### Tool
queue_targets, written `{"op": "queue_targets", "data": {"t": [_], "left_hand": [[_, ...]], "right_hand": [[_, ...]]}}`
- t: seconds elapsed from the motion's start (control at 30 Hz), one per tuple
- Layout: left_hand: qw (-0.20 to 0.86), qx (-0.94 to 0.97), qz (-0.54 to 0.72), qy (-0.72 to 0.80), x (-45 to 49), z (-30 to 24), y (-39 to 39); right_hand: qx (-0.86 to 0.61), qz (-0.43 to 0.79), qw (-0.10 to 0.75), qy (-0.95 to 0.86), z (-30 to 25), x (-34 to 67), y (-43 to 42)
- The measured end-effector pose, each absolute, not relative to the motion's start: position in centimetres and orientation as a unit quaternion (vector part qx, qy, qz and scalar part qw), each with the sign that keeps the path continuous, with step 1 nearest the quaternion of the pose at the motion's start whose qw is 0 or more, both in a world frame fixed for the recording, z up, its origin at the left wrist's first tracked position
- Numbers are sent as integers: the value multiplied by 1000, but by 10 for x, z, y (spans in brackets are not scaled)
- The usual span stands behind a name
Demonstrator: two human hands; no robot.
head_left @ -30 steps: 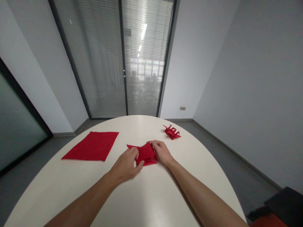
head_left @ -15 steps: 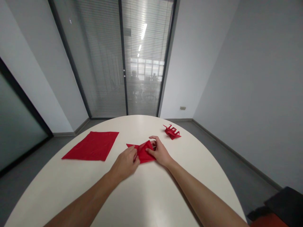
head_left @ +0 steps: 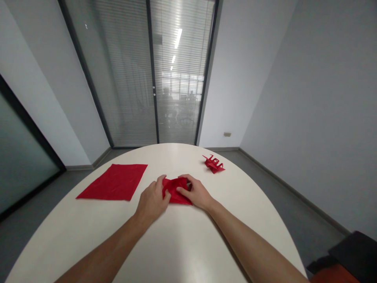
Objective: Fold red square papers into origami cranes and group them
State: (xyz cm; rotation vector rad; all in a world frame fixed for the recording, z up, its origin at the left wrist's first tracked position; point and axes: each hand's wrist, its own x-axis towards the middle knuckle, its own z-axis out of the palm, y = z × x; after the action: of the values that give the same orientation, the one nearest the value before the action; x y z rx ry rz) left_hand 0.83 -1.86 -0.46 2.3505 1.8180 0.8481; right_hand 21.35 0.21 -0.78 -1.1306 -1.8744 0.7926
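Observation:
A folded sheet of red paper (head_left: 179, 196) lies low over the middle of the table, between my two hands. My left hand (head_left: 153, 198) grips its left edge, with the thumb in front and the fingers curled behind. On the opposite side, my right hand (head_left: 198, 192) pinches the paper, thumb pressed on the near face and fingers over the top edge. A dark hollow shows between the layers near the top. The fingertips behind the paper are partly hidden.
A flat, creased red sheet (head_left: 114, 182) lies to the left on the round white table (head_left: 173, 243). Several small folded red paper figures (head_left: 214, 164) sit clustered at the back right. A black and orange object (head_left: 350, 259), partly cut off, is at the lower right.
My left hand has opened its grip wider and moved slightly left, fingers now behind the paper's left side. The raised flap at the right has come down and the paper looks flatter.

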Motion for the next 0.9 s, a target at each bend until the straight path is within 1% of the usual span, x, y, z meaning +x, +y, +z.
{"op": "queue_targets", "data": {"t": [0.23,0.37,0.47,0.6,0.77,0.9], "left_hand": [[35,734,246,633,12,4,-20],[25,718,243,652,12,5,-19],[34,721,291,628,11,4,-19],[73,708,359,604,10,1,-17],[118,726,384,558,11,-4,-14],[107,738,407,528,10,-4,-15]], "right_hand": [[-454,301,353,-760,-11,215,3],[-446,289,345,-774,-12,215,4],[-442,277,341,-782,-10,215,3],[-432,270,341,-790,-8,215,2],[-428,245,340,-801,-7,216,1],[-440,257,334,-793,-8,216,1]]}}
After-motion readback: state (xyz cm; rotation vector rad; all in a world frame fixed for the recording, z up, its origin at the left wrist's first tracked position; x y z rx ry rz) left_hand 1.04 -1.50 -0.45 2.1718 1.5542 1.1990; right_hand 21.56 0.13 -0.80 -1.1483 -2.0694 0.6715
